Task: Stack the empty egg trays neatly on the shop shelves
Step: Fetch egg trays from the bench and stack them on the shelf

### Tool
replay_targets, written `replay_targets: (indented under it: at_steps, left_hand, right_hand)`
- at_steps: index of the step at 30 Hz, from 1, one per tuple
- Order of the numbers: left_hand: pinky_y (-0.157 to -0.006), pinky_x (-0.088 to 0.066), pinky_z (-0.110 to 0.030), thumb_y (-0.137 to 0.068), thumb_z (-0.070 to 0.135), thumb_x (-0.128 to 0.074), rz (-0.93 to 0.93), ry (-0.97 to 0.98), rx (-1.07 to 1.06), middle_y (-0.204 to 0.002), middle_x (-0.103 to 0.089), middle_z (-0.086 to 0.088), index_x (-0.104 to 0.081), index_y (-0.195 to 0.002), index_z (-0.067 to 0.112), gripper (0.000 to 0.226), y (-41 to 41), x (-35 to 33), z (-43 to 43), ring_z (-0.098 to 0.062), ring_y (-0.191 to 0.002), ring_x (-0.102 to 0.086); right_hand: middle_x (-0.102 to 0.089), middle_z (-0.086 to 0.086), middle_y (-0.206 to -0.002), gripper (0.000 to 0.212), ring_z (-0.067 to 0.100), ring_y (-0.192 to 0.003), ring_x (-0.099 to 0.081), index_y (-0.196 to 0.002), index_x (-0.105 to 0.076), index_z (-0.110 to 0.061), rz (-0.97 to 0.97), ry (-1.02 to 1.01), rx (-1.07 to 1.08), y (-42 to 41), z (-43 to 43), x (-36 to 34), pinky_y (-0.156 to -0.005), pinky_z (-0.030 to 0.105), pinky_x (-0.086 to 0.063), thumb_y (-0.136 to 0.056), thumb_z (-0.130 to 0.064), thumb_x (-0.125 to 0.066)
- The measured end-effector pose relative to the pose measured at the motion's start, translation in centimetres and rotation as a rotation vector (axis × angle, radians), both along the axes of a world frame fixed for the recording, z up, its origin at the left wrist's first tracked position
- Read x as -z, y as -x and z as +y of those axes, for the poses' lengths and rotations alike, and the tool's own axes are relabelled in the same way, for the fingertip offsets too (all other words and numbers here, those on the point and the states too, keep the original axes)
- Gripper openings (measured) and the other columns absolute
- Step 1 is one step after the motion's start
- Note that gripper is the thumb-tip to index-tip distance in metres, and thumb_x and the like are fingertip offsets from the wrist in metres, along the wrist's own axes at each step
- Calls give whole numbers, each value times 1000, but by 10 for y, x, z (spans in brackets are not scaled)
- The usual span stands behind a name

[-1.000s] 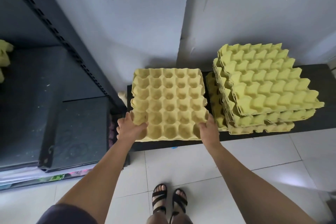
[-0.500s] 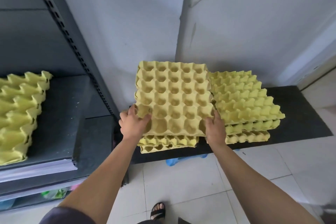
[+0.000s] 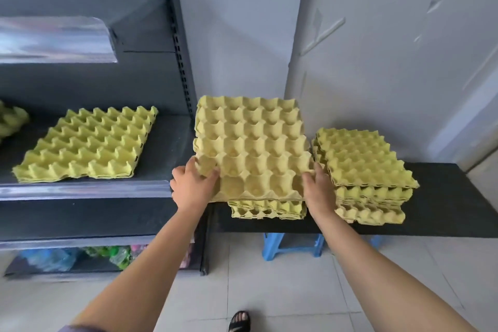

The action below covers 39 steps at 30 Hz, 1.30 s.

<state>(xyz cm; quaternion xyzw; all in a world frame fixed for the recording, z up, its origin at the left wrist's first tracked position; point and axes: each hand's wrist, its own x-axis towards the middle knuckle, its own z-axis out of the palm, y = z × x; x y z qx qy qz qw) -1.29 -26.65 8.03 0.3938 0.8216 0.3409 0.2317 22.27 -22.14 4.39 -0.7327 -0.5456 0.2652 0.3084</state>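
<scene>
A pale grey wall [image 3: 242, 21] backs the scene, with a boxed corner running up its right half. On the left stands a dark grey shelf unit, its slotted post [image 3: 180, 62] rising beside the wall. The middle shelf [image 3: 167, 148] carries a flat shelf stack [image 3: 89, 145] of yellow egg trays, peaks up, and the edge of another tray [image 3: 10, 121] shows at the far left. A clear plastic strip [image 3: 80, 188] runs along the shelf's front edge. The bottom shelf holds crumpled plastic bags [image 3: 54, 259].

To the right of the unit, a low black desk [image 3: 444, 197] rests on a blue stool [image 3: 272, 248] above a floor [image 3: 269, 291] of pale tiles. On the desk sit a low stack [image 3: 269, 210] and, just beside it, a taller stack [image 3: 363, 170] with its layers slightly askew.

The held egg trays [image 3: 253, 148], a thin bundle with cups up, hover over the low stack, tilted up toward the wall. The left grip [image 3: 192, 187] clasps the near left corner, thumb in a cup on top; the right grip [image 3: 319, 191] clasps the near right corner, thumb on top. A sandalled foot [image 3: 239, 321] shows at the bottom edge.
</scene>
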Motion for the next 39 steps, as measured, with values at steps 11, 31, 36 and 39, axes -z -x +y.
replay_targets:
  at_steps: [11,31,36,39]
  left_hand:
    - [-95,-35,-46,-85,46,-58,68,-70,-209,-132,-37,-17,-39,-137,19,62,102,-45,-85,-37,-122,-35]
    - [-97,-37,-47,-79,51,-63,119,-58,-13,-133,-42,-13,-28,-142,28,76,399,-33,-27,-35,-124,-33]
    - [-96,-36,-45,-81,48,-63,102,-19,20,-133,-45,-14,-29,-143,24,75,429,-10,-7,-35,-124,-34]
    - [-98,-36,-47,-81,50,-62,65,35,49,-135,-44,-15,-28,-144,22,77,438,6,4,-35,-126,-35]
  right_hand:
    - [-46,7,-142,53,28,-122,-50,-148,-29,-16,7,-64,-225,119,-39,-55,-95,41,-43,-97,-30,-38]
    - [-57,16,-115,50,34,-99,-58,-145,-34,-23,-10,-82,-93,412,-5,-30,-81,44,-49,-97,-36,-35]
    - [-52,16,-124,49,36,-105,-56,-146,-31,-27,-22,-32,-95,438,7,-9,-79,39,-47,-98,-38,-35]
    - [-51,17,-128,49,37,-111,-54,-147,-30,-26,-75,33,-102,441,15,0,-80,39,-43,-99,-38,-35]
